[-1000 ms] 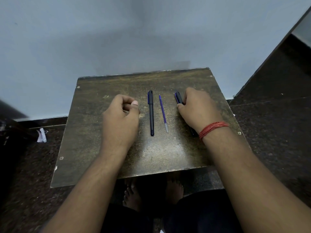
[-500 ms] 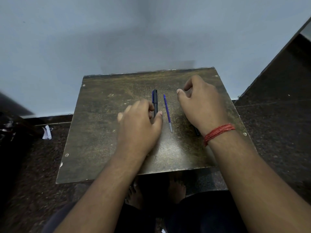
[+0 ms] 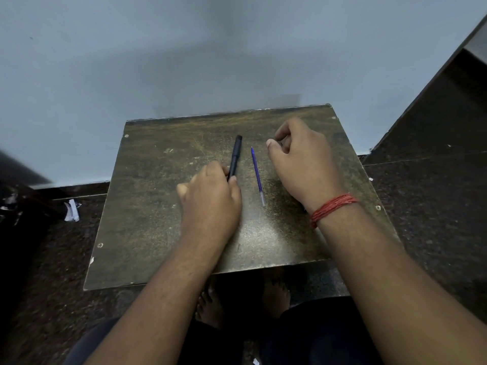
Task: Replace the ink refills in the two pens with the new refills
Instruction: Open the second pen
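From the head view I look down on my two hands over the worn brown surface [image 3: 147, 206]. My left hand [image 3: 210, 204] lies palm down, and its fingers [image 3: 232, 180] are pinched around the near end of the one black pen [image 3: 235, 159] I can see clearly; the rest of the pen runs away from my fingertips toward the far edge, tilted slightly to the right. Whether that far end rests on the surface or is lifted off it, I cannot tell.

Just to the right of those fingers, apart from them and not touched, lies a single thin blue refill [image 3: 257, 176]. It sits flat on the surface, its clear tip toward me and its other end pointing away, roughly parallel to the pen. It lies between my two hands.

My right hand [image 3: 303, 164] is curled loosely, knuckles up, with the thumb [image 3: 271, 148] bent in toward the forefinger. Something dark shows in the hollow between them, but I cannot tell what it is or whether the fingers grip it. A red thread band [image 3: 332, 208] wraps that wrist.

So I count one pen and one refill in plain sight; a second of either I cannot make out.

Under the near edge of the surface my two bare feet [image 3: 210, 306] show on the dark floor [image 3: 434, 206], and a scrap of white paper [image 3: 71, 210] lies on the floor well to the left of my left hand.
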Motion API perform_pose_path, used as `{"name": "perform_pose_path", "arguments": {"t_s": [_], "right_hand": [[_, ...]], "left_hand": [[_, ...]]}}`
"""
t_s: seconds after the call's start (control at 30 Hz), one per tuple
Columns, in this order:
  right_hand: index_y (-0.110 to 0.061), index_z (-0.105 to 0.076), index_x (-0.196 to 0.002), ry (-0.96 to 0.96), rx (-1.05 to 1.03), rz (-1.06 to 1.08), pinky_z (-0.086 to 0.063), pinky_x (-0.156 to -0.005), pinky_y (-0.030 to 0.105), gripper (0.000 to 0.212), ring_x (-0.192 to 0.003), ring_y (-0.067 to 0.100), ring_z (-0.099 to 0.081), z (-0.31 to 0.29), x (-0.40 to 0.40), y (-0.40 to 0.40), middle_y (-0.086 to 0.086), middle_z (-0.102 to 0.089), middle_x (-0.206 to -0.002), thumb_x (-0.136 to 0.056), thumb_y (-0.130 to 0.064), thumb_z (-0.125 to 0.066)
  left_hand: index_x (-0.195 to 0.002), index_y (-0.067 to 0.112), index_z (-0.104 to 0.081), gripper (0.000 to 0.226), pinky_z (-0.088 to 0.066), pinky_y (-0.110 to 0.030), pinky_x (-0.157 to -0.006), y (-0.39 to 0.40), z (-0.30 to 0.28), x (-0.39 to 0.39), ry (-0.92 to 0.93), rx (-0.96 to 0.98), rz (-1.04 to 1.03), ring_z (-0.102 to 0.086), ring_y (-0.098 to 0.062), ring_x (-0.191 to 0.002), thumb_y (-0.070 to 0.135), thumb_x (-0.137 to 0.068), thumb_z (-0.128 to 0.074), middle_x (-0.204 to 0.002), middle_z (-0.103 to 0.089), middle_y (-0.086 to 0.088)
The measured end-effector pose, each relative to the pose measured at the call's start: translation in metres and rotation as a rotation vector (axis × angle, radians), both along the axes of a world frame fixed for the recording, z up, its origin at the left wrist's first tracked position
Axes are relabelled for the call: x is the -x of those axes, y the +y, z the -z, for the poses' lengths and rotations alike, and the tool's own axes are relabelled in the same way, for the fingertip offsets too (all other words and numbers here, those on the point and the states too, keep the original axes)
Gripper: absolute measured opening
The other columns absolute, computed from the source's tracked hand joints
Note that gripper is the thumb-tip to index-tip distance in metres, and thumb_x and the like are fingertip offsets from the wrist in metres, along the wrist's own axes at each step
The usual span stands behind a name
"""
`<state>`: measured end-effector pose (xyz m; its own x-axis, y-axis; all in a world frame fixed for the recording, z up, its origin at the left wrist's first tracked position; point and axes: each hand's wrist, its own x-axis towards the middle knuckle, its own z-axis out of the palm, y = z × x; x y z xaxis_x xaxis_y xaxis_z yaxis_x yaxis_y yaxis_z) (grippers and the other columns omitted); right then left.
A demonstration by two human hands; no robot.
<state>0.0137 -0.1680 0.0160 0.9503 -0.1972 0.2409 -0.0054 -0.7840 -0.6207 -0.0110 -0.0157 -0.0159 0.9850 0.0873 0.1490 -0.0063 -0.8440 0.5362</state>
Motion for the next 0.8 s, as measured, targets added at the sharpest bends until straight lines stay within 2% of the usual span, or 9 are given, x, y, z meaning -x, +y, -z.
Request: {"name": "perform_pose_path", "arguments": {"t_s": [0.13, 0.23, 0.37, 0.43, 0.5, 0.57, 0.63, 0.7, 0.8], "right_hand": [[-0.023, -0.06, -0.093, 0.004, -0.128, -0.006, -0.047, -0.064, 0.028, 0.013, -0.073, 0.011, -0.06, 0.002, 0.0, 0.002, -0.007, -0.062, -0.075, -0.093, -0.036, -0.06], [-0.023, -0.062, -0.092, 0.016, -0.3, -0.017, -0.042, -0.06, 0.023, 0.02, -0.07, 0.007, -0.06, 0.002, 0.0, 0.006, -0.006, -0.065, -0.076, -0.095, -0.042, -0.06], [-0.025, -0.06, -0.084, 0.012, -0.529, -0.011, -0.051, -0.066, 0.028, 0.025, -0.067, 0.006, -0.064, 0.0, -0.002, 0.007, 0.0, -0.072, -0.082, -0.097, -0.047, -0.056], [-0.023, -0.06, -0.078, 0.011, -0.624, -0.019, -0.048, -0.062, 0.026, 0.024, -0.059, 0.001, -0.059, 0.0, -0.002, 0.006, -0.001, -0.071, -0.076, -0.097, -0.038, -0.06], [-0.019, -0.062, -0.078, 0.052, -0.752, -0.056, -0.043, -0.057, 0.025, 0.022, -0.057, 0.003, -0.056, 0.001, -0.002, 0.007, 0.0, -0.068, -0.073, -0.098, -0.029, -0.061], [-0.014, -0.065, -0.084, 0.116, -0.856, -0.128, -0.04, -0.055, 0.025, 0.018, -0.058, 0.007, -0.053, 0.002, -0.001, 0.009, 0.0, -0.066, -0.072, -0.098, -0.024, -0.059], [-0.011, -0.068, -0.089, 0.162, -0.864, -0.207, -0.039, -0.055, 0.024, 0.015, -0.06, 0.008, -0.053, 0.004, 0.001, 0.012, -0.001, -0.065, -0.073, -0.098, -0.021, -0.059], [-0.009, -0.068, -0.093, 0.18, -0.873, -0.251, -0.04, -0.054, 0.023, 0.013, -0.061, 0.008, -0.053, 0.004, 0.003, 0.016, -0.001, -0.064, -0.073, -0.097, -0.018, -0.06], [-0.009, -0.066, -0.093, 0.173, -0.931, -0.237, -0.04, -0.052, 0.023, 0.007, -0.06, 0.007, -0.053, 0.003, 0.003, 0.018, -0.002, -0.063, -0.071, -0.097, -0.012, -0.061]], "left_hand": [[-0.108, 0.015, -0.056, 0.014, -0.039, -0.043, -0.097, 0.0, -0.005, 0.0, -0.097, 0.128, 0.033, -0.058, -0.022, -0.098, 0.026, -0.1, -0.052, -0.1, -0.059, 0.004], [-0.111, 0.011, -0.058, 0.015, -0.047, -0.051, -0.091, -0.002, -0.009, 0.003, -0.168, 0.187, 0.147, -0.056, -0.022, -0.095, 0.02, -0.099, -0.054, -0.102, -0.051, 0.004], [-0.11, 0.011, -0.058, 0.013, -0.039, -0.025, -0.077, -0.001, -0.01, 0.004, -0.133, 0.176, 0.258, -0.046, -0.008, -0.089, 0.016, -0.099, -0.055, -0.105, -0.046, 0.005], [-0.109, 0.012, -0.057, 0.012, -0.035, -0.02, -0.073, 0.001, -0.011, 0.004, -0.115, 0.184, 0.278, -0.044, -0.003, -0.086, 0.015, -0.098, -0.056, -0.105, -0.047, 0.006], [-0.109, 0.015, -0.057, 0.011, -0.036, -0.017, -0.07, 0.002, -0.013, 0.003, -0.096, 0.225, 0.283, -0.047, -0.004, -0.087, 0.016, -0.098, -0.057, -0.104, -0.051, 0.006], [-0.108, 0.017, -0.056, 0.009, -0.038, -0.011, -0.068, 0.003, -0.016, 0.003, -0.073, 0.294, 0.283, -0.052, -0.008, -0.086, 0.019, -0.099, -0.055, -0.101, -0.058, 0.005], [-0.106, 0.017, -0.057, 0.008, -0.042, -0.017, -0.064, 0.003, -0.017, 0.004, -0.037, 0.36, 0.292, -0.057, -0.01, -0.077, 0.02, -0.102, -0.051, -0.087, -0.063, 0.004], [-0.101, 0.017, -0.058, 0.012, -0.04, -0.023, -0.058, 0.004, -0.018, 0.005, 0.01, 0.394, 0.289, -0.052, -0.005, -0.063, 0.022, -0.103, -0.048, -0.073, -0.059, 0.007], [-0.097, 0.013, -0.057, 0.019, -0.033, -0.022, -0.054, 0.004, -0.02, 0.006, 0.069, 0.422, 0.268, -0.043, -0.003, -0.059, 0.025, -0.105, -0.044, -0.07, -0.053, 0.006]]}}
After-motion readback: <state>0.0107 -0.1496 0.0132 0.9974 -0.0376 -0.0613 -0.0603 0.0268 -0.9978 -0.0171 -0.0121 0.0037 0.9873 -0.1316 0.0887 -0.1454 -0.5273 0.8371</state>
